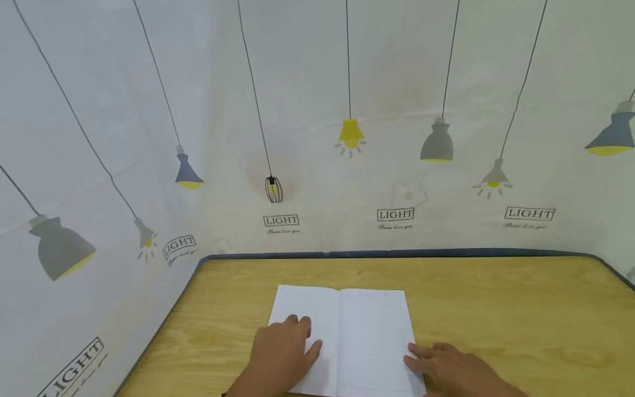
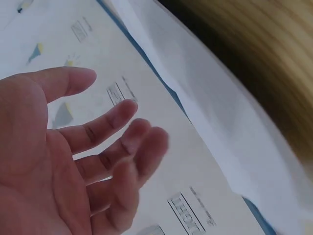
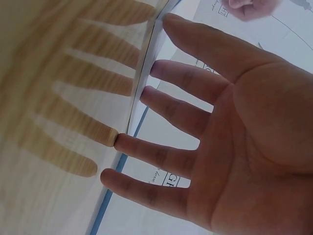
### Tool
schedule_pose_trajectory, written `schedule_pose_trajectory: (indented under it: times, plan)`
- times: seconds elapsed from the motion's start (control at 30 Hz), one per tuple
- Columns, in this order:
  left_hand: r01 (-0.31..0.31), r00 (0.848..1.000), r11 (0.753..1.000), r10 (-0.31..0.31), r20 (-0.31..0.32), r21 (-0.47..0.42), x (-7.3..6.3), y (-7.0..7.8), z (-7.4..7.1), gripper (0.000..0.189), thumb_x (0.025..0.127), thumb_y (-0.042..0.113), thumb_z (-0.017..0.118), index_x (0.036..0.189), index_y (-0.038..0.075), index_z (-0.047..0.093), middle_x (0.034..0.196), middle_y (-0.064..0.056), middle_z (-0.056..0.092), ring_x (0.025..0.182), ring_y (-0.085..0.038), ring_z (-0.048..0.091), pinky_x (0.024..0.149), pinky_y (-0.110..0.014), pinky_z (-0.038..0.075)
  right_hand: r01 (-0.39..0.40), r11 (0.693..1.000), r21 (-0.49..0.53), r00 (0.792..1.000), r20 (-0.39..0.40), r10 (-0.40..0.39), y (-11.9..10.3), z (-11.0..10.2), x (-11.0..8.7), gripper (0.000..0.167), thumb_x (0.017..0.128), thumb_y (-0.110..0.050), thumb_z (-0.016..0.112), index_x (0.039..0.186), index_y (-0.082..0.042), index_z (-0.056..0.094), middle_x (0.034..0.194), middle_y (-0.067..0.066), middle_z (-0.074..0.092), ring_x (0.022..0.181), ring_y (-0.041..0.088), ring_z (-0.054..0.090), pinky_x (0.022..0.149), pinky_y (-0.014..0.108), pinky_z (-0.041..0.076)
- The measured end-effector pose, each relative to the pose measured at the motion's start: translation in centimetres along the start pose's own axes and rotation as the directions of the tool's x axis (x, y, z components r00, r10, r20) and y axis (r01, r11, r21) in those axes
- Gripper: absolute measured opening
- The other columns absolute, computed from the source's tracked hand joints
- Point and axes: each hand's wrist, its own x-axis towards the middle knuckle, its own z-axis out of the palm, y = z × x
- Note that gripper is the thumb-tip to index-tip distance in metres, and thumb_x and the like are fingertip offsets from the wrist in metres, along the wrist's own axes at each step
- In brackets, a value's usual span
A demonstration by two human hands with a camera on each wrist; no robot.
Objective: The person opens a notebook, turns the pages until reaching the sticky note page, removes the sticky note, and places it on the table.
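Observation:
An open notebook point(image 1: 374, 325) with lined white pages lies on the wooden table. Over its left page is my left hand point(image 1: 281, 353), back upward. The left wrist view shows that hand point(image 2: 63, 156) from the palm side, its fingers loosely bent with nothing between them, and the white pages point(image 2: 195, 88) beyond the fingertips. My right hand point(image 1: 456, 370) is at the notebook's right edge, with fingertips on the page margin. Seen from the right wrist, the right hand's fingers point(image 3: 159, 154) are straight and spread, their tips near the tabletop and the notebook's edge.
The pale wood tabletop point(image 1: 506, 309) extends on both sides of the notebook. A dark blue edge point(image 1: 397, 253) runs along its back. White wall covering point(image 1: 317, 71) printed with hanging lamps and the word LIGHT rises behind and at the left.

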Motion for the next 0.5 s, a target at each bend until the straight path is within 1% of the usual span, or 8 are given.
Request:
schedule_pose_trajectory:
  times: [0.07, 0.13, 0.27, 0.33, 0.43, 0.5]
  plan:
    - [-0.039, 0.999, 0.999, 0.039, -0.005, -0.003, 0.3, 1.1, 0.0, 0.034, 0.089, 0.052, 0.066, 0.09, 0.017, 0.066, 0.072, 0.005, 0.054, 0.055, -0.015, 0.052, 0.048, -0.033, 0.041, -0.002, 1.0, -0.003, 1.0, 0.002, 0.002, 0.0, 0.0, 0.1, 0.07, 0.076, -0.059, 0.077, 0.131, -0.017, 0.067, 0.14, 0.011, 0.061, 0.119, 0.047, 0.057, 0.078, 0.064, 0.053]
    - [-0.078, 0.997, 0.997, 0.078, -0.005, 0.001, 0.6, 2.2, 0.1, 0.038, 0.089, 0.054, 0.065, 0.097, 0.017, 0.069, 0.077, 0.003, 0.058, 0.06, -0.016, 0.055, 0.049, -0.035, 0.044, 0.003, 1.0, -0.03, 1.0, -0.009, -0.004, 0.1, 0.1, 0.0, 0.076, 0.073, -0.066, 0.076, 0.132, -0.017, 0.067, 0.139, 0.011, 0.062, 0.119, 0.046, 0.058, 0.076, 0.062, 0.054]
    - [-0.119, 0.993, 0.993, 0.119, 0.018, 0.002, 0.9, 4.0, 0.2, 0.049, 0.087, 0.06, 0.065, 0.111, 0.018, 0.07, 0.091, 0.0, 0.064, 0.071, -0.02, 0.061, 0.055, -0.039, 0.048, -0.002, 0.999, -0.052, 1.0, -0.014, 0.001, -0.1, 0.1, 0.0, 0.075, 0.074, -0.067, 0.075, 0.131, -0.019, 0.067, 0.139, 0.01, 0.062, 0.118, 0.045, 0.059, 0.077, 0.061, 0.054]
    - [-0.135, 0.99, 0.991, 0.135, 0.033, 0.001, 1.0, 4.6, 0.3, 0.054, 0.085, 0.063, 0.065, 0.117, 0.02, 0.069, 0.099, 0.0, 0.066, 0.078, -0.021, 0.063, 0.059, -0.04, 0.05, -0.003, 0.999, -0.049, 1.0, -0.016, 0.002, -0.2, 0.0, 0.0, 0.074, 0.074, -0.066, 0.075, 0.131, -0.019, 0.068, 0.138, 0.01, 0.063, 0.117, 0.044, 0.059, 0.078, 0.061, 0.054]
    - [-0.17, 0.983, 0.985, 0.17, 0.07, -0.005, 1.0, 5.2, 0.8, 0.058, 0.083, 0.067, 0.066, 0.122, 0.023, 0.068, 0.113, 0.0, 0.067, 0.09, -0.024, 0.066, 0.067, -0.042, 0.053, -0.022, 0.999, -0.032, 1.0, -0.003, 0.022, -0.3, -0.1, 0.2, 0.074, 0.074, -0.065, 0.076, 0.13, -0.018, 0.068, 0.138, 0.009, 0.063, 0.118, 0.043, 0.06, 0.081, 0.061, 0.054]
    - [-0.187, 0.973, 0.982, 0.188, 0.134, -0.026, 1.1, 5.4, 1.1, 0.062, 0.081, 0.068, 0.068, 0.126, 0.026, 0.065, 0.124, 0.0, 0.065, 0.102, -0.026, 0.066, 0.075, -0.045, 0.055, -0.037, 0.999, -0.028, 0.999, 0.004, 0.037, -0.3, 0.0, 0.3, 0.072, 0.074, -0.065, 0.075, 0.13, -0.02, 0.068, 0.137, 0.008, 0.063, 0.118, 0.042, 0.06, 0.083, 0.06, 0.054]
